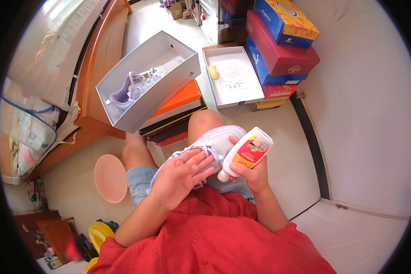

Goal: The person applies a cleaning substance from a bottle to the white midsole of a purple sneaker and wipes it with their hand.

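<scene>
My right hand [251,173] grips a white plastic bottle [248,150] with a red and yellow label that bears writing. The bottle tilts, its pale nozzle [223,176] pointing down towards my left fingers. Palm up and fingers spread, my left hand [181,174] holds nothing; it is just in front of a pale grey and lavender lace-up sneaker [222,138]. That sneaker lies across my lap, partly hidden by both hands and the bottle. A matching sneaker [140,85] sits inside an open grey shoebox [167,99] beyond my knees.
The grey shoebox rests on stacked boxes [178,102]. Beside it, a shoebox lid [222,97] holds a yellow cap [212,72]. More shoeboxes [281,58] stand piled by the white wall [359,85]. At left are a wooden bed frame [96,65] and a pink plastic stool or basin [110,178].
</scene>
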A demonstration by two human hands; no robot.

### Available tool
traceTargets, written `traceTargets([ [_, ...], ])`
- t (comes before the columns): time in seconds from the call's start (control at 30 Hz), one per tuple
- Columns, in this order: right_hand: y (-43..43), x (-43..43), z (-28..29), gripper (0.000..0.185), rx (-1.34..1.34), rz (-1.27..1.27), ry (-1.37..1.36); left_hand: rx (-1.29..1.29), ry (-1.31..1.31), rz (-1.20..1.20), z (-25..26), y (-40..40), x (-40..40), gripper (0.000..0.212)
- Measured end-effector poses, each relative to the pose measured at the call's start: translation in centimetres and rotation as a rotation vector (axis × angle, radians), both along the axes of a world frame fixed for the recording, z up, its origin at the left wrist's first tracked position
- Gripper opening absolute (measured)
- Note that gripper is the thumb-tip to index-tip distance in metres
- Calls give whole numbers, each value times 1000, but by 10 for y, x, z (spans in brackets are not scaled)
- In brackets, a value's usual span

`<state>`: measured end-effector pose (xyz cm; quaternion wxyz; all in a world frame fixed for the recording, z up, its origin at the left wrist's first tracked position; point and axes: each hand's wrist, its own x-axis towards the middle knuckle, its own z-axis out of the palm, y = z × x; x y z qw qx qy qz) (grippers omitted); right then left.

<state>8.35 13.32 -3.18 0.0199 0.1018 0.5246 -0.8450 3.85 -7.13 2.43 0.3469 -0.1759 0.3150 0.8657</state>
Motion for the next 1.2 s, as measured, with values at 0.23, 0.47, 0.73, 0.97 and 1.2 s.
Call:
traceTargets([
  [0.23,1,-5,-10,54,-79,-18,84,-1288,1510,-275,-14,1,3,43],
  [0.47,-4,-1,-22,50,-38,-28,117,-1393,1392,-364,-31,9,2,43],
  [0.73,16,0,-13,38,11,-51,302,-1497,1618,-294,-43,16,-5,27],
  [0.97,39,-13,-5,41,249,-84,446,-1379,1379,-306,-37,12,-10,24],
  [1.2,15,-19,-18,39,571,-288,466,-1532,1658,-231,-41,24,-14,25],
])
